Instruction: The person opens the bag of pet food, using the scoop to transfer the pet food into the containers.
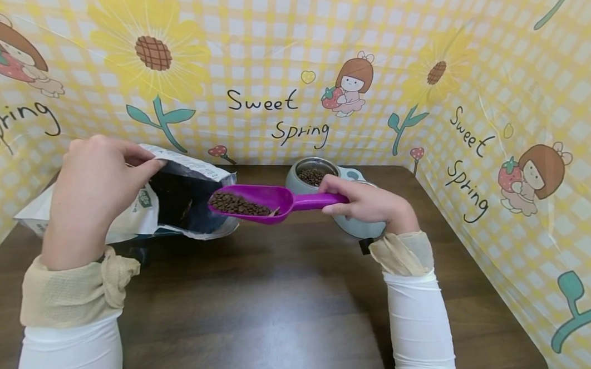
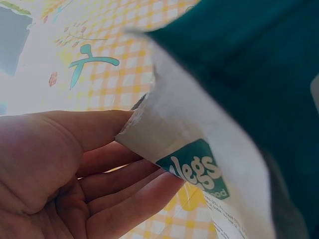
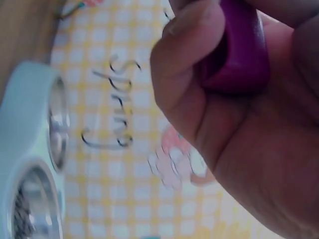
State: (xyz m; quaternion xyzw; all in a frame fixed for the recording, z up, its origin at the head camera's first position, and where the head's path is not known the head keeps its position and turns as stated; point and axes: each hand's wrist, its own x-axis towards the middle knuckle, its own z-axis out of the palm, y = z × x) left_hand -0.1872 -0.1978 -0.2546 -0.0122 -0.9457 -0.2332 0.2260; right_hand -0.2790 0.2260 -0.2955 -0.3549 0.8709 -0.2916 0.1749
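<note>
My left hand (image 1: 92, 190) pinches the torn edge of a white and teal pet food bag (image 1: 129, 220), thumb against fingers. The bag lies with its dark mouth facing right; the left wrist view shows its white panel (image 2: 169, 119) with a green label. My right hand (image 1: 370, 202) grips the handle of a purple scoop (image 1: 285, 203), held level in front of the bag's mouth. Brown kibble (image 1: 241, 205) fills much of the scoop. In the right wrist view, fingers curl round the purple handle (image 3: 244, 59).
A pale blue-green double pet bowl (image 1: 358, 227) stands behind and below my right hand. Its left steel dish (image 1: 304, 164) contains kibble. Yellow checked fabric (image 1: 263, 38) with printed flowers walls in the brown wooden table (image 1: 278, 317) at the back and sides.
</note>
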